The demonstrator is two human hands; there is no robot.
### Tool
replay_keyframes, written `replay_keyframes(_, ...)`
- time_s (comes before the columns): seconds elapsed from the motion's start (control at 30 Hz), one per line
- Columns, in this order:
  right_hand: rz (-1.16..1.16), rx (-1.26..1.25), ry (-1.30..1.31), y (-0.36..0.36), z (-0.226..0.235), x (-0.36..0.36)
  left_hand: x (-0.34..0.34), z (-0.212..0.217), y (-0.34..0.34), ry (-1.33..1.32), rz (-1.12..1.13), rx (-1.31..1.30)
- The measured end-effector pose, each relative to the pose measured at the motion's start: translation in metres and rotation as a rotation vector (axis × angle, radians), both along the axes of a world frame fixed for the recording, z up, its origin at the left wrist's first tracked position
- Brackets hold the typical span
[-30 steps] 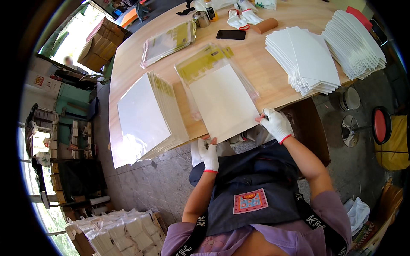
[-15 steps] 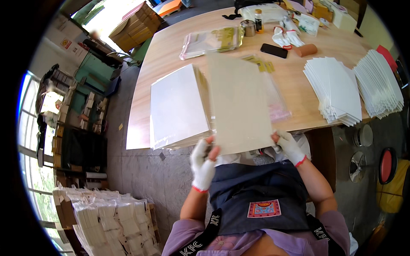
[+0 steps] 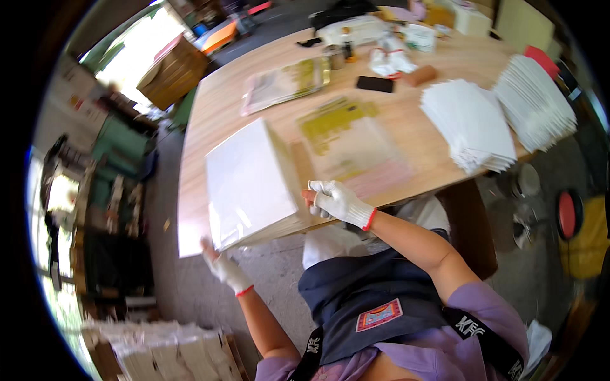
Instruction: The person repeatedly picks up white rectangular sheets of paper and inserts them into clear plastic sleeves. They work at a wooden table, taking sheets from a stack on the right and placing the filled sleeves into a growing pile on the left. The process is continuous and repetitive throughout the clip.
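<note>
A thick stack of white sheets or boards (image 3: 248, 181) with a glossy, clear-wrapped top lies at the table's near left edge. By its near left corner is my left hand (image 3: 227, 269), in a white fingerless glove with a red cuff. Its fingers are blurred but look stretched out, with nothing in them. My right hand (image 3: 338, 202), gloved the same way, is at the stack's near right corner. Its fingers are curled together, and nothing shows in them. Just beyond it lie flat clear plastic bags (image 3: 356, 143) with a gold pattern and a pinkish lower part.
More plastic bags (image 3: 286, 82) lie farther back. Behind are a black phone (image 3: 375, 84), a brown roll (image 3: 420, 76), a metal tin (image 3: 333, 57) and a small bottle (image 3: 347, 44). Fanned white boards (image 3: 470, 124) stand at right, beside a second white pile (image 3: 535, 101). Wrapped bundles (image 3: 171, 355) sit lower left.
The pale board that both hands held up has left them and seems to lie on the stack. My left hand moved left and down, my right hand left. The gold-patterned bags are now uncovered.
</note>
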State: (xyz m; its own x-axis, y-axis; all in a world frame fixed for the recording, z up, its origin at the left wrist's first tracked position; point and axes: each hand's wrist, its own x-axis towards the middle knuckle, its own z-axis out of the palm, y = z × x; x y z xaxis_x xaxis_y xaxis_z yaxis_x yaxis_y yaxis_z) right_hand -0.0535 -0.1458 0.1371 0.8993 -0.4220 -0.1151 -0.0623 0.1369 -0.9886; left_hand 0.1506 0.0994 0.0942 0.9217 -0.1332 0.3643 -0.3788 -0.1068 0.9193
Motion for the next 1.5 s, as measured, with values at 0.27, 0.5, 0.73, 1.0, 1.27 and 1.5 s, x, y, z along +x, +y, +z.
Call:
replay_keyframes(0.27, -0.729, -1.225, 0.703, -0.137, -0.026, -0.208, -0.074, -0.119, 0.016, 0.238, -0.082, -0.164)
replay_keyframes(0.5, -0.735, -1.332, 1.22, -0.19, -0.029, -0.265, -0.144, -0.092, -0.063, -0.327, -0.543, 0.422)
replay_keyframes(0.73, -0.659, -1.446, 0.977, -0.205, -0.035, -0.284, -0.133, -0.052, -0.188, -0.664, -0.777, 0.496)
replay_keyframes(1.0, -0.666, -1.587, 0.725, -0.109, -0.03, -0.305, -0.137, -0.058, -0.233, -0.83, -0.751, 0.957)
replay_keyframes(1.27, -1.31, 0.617, -0.019, -0.154, -0.088, -0.364, -0.145, -0.041, -0.244, -0.68, -0.775, 1.149)
replay_keyframes(1.5, -1.275, 0.236, -0.262, -0.166, -0.078, -0.366, -0.113, -0.056, -0.247, -0.524, -0.756, 0.965)
